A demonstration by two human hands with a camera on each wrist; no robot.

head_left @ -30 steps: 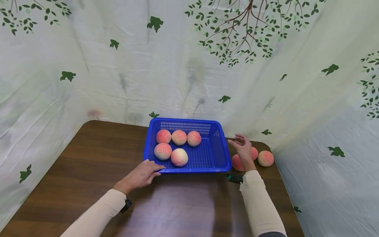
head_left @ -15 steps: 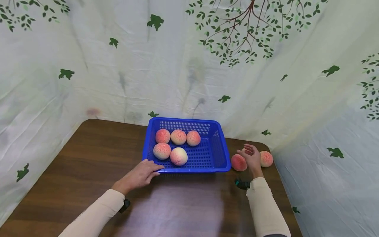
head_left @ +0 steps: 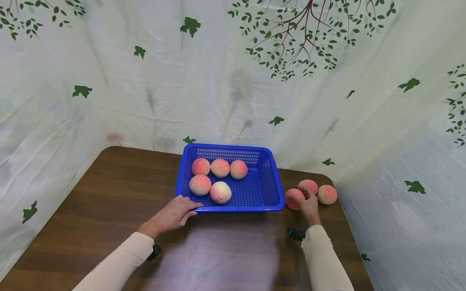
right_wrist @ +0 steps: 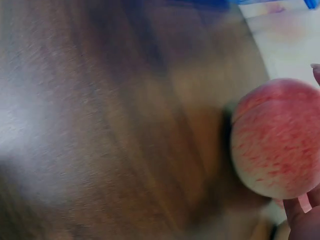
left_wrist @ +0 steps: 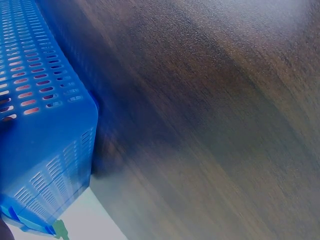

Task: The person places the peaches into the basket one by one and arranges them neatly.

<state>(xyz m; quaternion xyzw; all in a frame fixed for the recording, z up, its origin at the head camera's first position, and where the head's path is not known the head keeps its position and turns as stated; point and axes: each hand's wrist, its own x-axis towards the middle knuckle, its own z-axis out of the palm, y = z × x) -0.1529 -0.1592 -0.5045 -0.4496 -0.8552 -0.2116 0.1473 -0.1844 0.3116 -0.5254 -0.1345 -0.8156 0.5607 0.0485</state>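
Observation:
A blue plastic basket [head_left: 262, 208] stands near the table's back edge with several pink-and-cream peaches inside, one of them a paler peach [head_left: 220, 192] at the front. My left hand [head_left: 172, 214] grips its front rim near the left corner, fingers over the edge and thumb outside. Right of the basket, my right hand [head_left: 310, 208] has its thumb and fingers around the nearest peach [head_left: 293, 199], which rests on the table. That peach [right_wrist: 277, 142] fills the right side of the right wrist view, with fingertips at its edge. In the left wrist view the basket's wall [left_wrist: 45, 130] shows.
Close behind the right hand lie two more peaches, a redder peach [head_left: 308, 185] and a paler-orange peach [head_left: 327, 195]. The brown wooden table [head_left: 109, 210] meets a white leaf-printed curtain [head_left: 164, 93] at its back and sides.
My right hand moves right from the basket's side, then lowers and closes its fingers around the nearest peach. The left hand stays on the rim; the basket keeps its place.

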